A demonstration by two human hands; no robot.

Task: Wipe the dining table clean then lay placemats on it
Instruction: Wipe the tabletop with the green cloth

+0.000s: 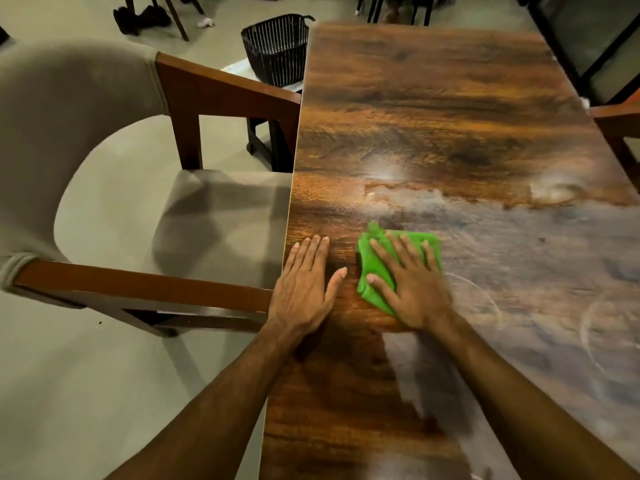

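Note:
A long wooden dining table (433, 109) runs away from me. A dusty grey film with ring marks covers its near right part; the strip by its left edge looks dark and glossy. A green cloth (372, 268) lies bunched on the table near the left edge. My right hand (410, 289) presses flat on the cloth with fingers spread. My left hand (304, 282) rests flat on the bare wood just left of the cloth, at the table's edge. No placemats are in view.
A grey upholstered chair with wooden arms (104, 188) stands against the table's left side. A black wicker basket (277, 50) sits on the floor beyond it. Another chair's arm (616, 116) touches the right edge. More chair legs stand at the far end.

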